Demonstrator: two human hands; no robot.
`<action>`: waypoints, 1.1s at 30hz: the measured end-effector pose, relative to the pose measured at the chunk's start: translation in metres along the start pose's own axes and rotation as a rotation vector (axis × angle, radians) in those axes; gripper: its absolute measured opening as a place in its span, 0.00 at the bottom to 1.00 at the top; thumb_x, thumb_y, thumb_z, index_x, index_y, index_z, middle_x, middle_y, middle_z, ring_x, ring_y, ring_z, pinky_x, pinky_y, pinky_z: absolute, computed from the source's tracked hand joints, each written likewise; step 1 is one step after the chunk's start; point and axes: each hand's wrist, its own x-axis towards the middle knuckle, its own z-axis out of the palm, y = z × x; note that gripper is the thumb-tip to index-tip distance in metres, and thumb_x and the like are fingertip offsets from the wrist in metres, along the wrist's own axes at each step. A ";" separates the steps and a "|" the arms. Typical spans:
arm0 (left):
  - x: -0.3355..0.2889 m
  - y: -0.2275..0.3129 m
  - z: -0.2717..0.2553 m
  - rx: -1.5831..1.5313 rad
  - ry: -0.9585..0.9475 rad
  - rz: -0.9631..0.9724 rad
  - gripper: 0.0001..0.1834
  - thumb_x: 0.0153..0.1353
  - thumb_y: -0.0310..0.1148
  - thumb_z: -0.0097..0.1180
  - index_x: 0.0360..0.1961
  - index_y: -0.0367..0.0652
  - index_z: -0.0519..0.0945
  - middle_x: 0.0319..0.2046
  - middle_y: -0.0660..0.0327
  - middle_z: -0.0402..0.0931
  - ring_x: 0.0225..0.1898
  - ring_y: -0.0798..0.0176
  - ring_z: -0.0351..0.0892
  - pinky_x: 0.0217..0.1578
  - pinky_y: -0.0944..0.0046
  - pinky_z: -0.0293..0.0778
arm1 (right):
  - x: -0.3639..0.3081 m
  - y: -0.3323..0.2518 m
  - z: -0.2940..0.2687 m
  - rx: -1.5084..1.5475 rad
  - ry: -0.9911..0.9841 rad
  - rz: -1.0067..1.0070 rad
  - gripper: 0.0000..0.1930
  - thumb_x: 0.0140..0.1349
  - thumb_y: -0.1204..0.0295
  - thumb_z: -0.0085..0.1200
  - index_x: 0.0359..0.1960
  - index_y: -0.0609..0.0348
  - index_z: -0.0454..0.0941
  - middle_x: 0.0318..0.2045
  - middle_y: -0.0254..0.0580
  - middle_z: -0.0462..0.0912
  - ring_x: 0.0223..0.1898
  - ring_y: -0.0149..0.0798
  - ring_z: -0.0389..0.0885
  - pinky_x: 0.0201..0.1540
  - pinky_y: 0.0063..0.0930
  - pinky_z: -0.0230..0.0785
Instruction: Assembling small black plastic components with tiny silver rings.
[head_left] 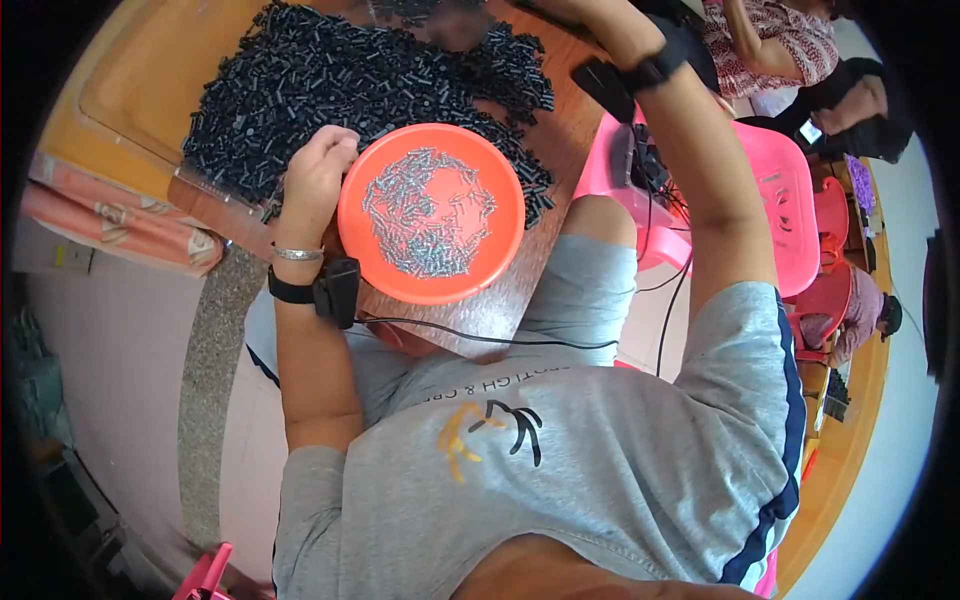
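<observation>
My left hand (318,172) is closed, its fingers curled at the left rim of a round orange-red bowl (366,262). The fingertips are hidden, so I cannot make out what they hold. Inside the bowl lie many small silvery metal pins (430,250), bunched mostly around the sides. Behind it spreads a large heap of short black cylindrical pieces (320,85), close to my left knuckles. My right arm reaches up and away to the far edge of the view. Only a part of my right hand (562,6) shows there, and its fingers are out of sight.
The brown wooden table (535,275) ends just before my lap. At right stands a pink plastic chair (780,200) with black devices and cables (650,165) on it. A black cable runs across my lap from my left wrist. Other people sit farther right.
</observation>
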 end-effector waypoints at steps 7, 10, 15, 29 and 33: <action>0.002 -0.013 -0.002 -0.017 -0.097 0.007 0.11 0.57 0.28 0.47 0.39 0.33 0.76 0.19 0.67 0.70 0.23 0.74 0.66 0.25 0.70 0.65 | -0.124 0.000 0.030 0.221 -0.417 0.171 0.07 0.56 0.76 0.59 0.36 0.64 0.79 0.29 0.34 0.82 0.35 0.25 0.77 0.41 0.22 0.71; 0.003 -0.011 0.001 0.154 -0.124 0.137 0.11 0.55 0.25 0.47 0.38 0.34 0.77 0.18 0.70 0.67 0.21 0.76 0.63 0.23 0.71 0.62 | -0.158 0.001 0.045 0.252 -0.453 0.307 0.10 0.54 0.73 0.61 0.36 0.62 0.79 0.30 0.35 0.82 0.35 0.26 0.78 0.41 0.23 0.71; 0.002 -0.008 0.006 0.047 -0.084 0.093 0.13 0.52 0.24 0.47 0.38 0.34 0.78 0.17 0.72 0.64 0.20 0.77 0.60 0.21 0.73 0.59 | -0.173 0.012 0.075 0.380 -0.355 0.281 0.11 0.48 0.68 0.64 0.34 0.56 0.81 0.29 0.40 0.83 0.34 0.39 0.82 0.40 0.29 0.71; 0.002 -0.001 -0.006 0.196 0.016 0.037 0.13 0.55 0.31 0.47 0.38 0.36 0.79 0.26 0.56 0.79 0.28 0.65 0.76 0.32 0.67 0.70 | -0.156 0.003 0.093 0.182 -0.249 0.232 0.09 0.55 0.67 0.56 0.36 0.55 0.81 0.30 0.45 0.83 0.33 0.46 0.82 0.38 0.35 0.72; -0.001 0.001 -0.010 0.261 0.190 0.132 0.14 0.58 0.34 0.48 0.38 0.35 0.79 0.31 0.53 0.79 0.33 0.61 0.77 0.36 0.65 0.71 | -0.154 -0.007 0.089 0.223 -0.297 0.218 0.10 0.53 0.68 0.58 0.37 0.56 0.81 0.31 0.46 0.83 0.34 0.46 0.82 0.39 0.35 0.72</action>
